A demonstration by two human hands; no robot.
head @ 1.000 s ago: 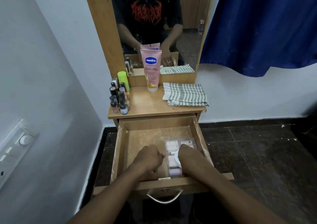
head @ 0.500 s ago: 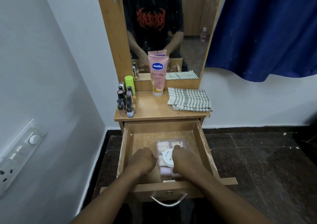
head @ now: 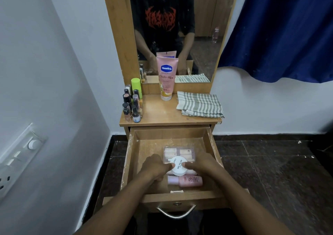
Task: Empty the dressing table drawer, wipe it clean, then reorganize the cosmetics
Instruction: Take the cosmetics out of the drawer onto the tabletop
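left hand [head: 155, 167] has joined the right hand [head: 203, 163], both hands pinching the white nail polish jar [head: 179, 166] over the clear case [head: 180, 152] in the drawer [head: 171, 133], so reorganizing looks underway.

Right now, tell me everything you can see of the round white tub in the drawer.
The round white tub looks like plastic, its flat lid facing up with NAIL POLISH printed in dark letters. It is in the open drawer, over a clear compartment case, just behind a pink bottle lying on its side. The left hand and right hand pinch its opposite edges with their fingers.
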